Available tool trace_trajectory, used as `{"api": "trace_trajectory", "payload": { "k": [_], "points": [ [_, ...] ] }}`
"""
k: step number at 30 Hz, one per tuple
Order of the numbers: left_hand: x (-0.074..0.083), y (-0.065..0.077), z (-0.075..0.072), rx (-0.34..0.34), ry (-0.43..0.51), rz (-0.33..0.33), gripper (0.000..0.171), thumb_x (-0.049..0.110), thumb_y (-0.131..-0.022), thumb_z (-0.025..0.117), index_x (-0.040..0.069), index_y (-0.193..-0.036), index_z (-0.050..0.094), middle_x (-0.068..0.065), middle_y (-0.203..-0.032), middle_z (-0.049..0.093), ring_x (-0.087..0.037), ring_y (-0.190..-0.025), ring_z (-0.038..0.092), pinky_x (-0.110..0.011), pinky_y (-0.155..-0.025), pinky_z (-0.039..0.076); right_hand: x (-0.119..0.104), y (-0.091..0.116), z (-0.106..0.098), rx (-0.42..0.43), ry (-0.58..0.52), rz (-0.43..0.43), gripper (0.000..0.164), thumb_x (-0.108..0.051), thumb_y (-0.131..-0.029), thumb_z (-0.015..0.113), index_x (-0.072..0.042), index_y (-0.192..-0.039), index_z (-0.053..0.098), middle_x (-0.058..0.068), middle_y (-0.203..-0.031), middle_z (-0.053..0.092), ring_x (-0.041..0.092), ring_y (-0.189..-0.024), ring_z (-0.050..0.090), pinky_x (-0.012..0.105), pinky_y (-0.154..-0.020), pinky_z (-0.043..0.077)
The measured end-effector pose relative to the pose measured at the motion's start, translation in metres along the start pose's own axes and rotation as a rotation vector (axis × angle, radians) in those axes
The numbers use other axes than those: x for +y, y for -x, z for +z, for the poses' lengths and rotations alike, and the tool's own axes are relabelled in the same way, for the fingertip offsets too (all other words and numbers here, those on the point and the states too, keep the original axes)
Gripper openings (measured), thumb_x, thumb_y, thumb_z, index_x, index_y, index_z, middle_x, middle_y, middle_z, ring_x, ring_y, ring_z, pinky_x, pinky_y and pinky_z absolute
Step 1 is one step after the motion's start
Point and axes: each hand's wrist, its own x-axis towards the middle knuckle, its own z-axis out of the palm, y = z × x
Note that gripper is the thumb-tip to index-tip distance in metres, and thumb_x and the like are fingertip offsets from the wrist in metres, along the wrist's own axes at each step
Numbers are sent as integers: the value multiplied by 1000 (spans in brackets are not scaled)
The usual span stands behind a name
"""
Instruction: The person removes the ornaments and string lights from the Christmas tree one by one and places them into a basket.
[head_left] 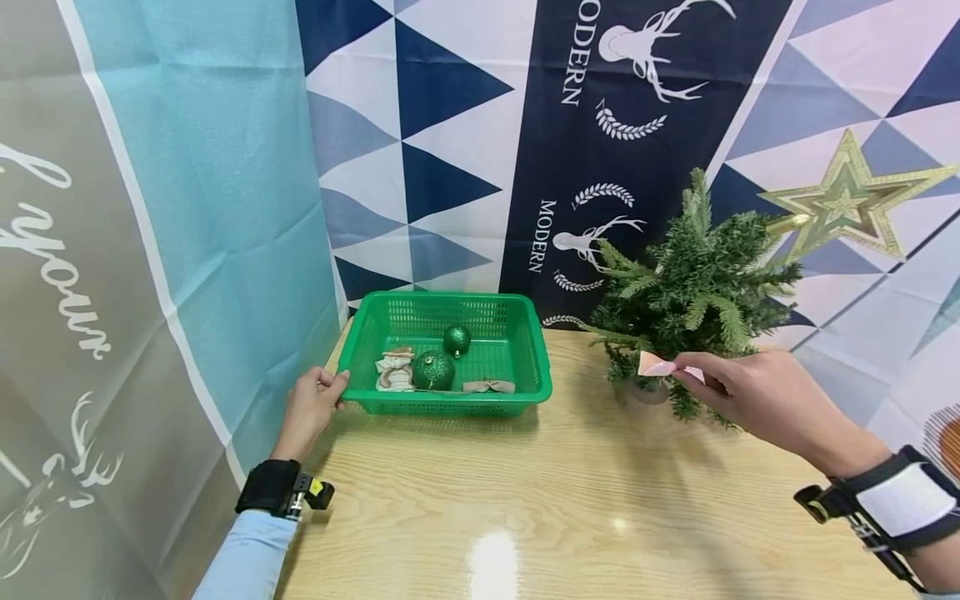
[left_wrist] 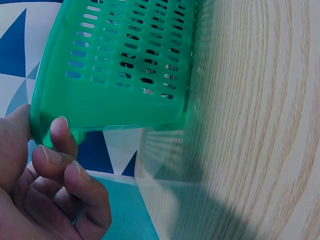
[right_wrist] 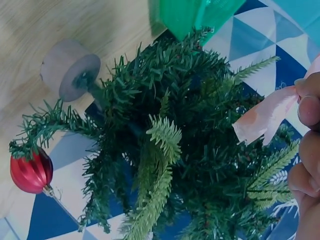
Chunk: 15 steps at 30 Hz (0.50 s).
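Note:
At its front left corner, the green plastic basket (head_left: pixel 536 367) is pinched by my left hand (head_left: pixel 311 408), with thumb and index finger on the rim. The left wrist view shows the other fingers loosely curled below the basket wall (left_wrist: pixel 125 107). Inside lie a large green glitter ball (head_left: pixel 433 372), a smaller green ball (head_left: pixel 457 340), a beige bow (head_left: pixel 489 387) and some pale ribbon (head_left: pixel 396 368). My right hand (head_left: pixel 765 400) pinches a pale pink ribbon bow (right_wrist: pixel 265 115) by its middle, in front of the small artificial Christmas tree (head_left: pixel 697 283).
A gold star (head_left: pixel 843 200) sticks out at the tree's upper right. From a low branch hangs a red ornament (right_wrist: pixel 31 172). The tree's round base (right_wrist: pixel 72 70) stands on the wooden table (head_left: pixel 420 500). Patterned cloth (head_left: pixel 450 125) hangs close behind and left.

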Motion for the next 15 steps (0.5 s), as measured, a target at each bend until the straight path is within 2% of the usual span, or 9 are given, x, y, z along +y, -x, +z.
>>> {"api": "trace_trajectory", "payload": {
  "k": [9,15],
  "points": [
    [1,0,1,5,14,7,36,37,-109,55,5,-95,50,-23,-83,68,-17,-47,40,-34,-46,35,-6,-7,-4,-48,53,33,48,-52,-109,35,-25,-109,75,-28,-58,30,-12,-45,13,15,-43,14],
    [2,0,0,11,5,-1,36,37,-108,55,5,-94,50,-19,-80,68,-18,-48,41,-33,-46,35,-10,-13,-5,-50,35,28,44,-50,-107,40,-24,-108,76,-27,-59,30,-10,-47,15,17,-42,15]
  ]
}}
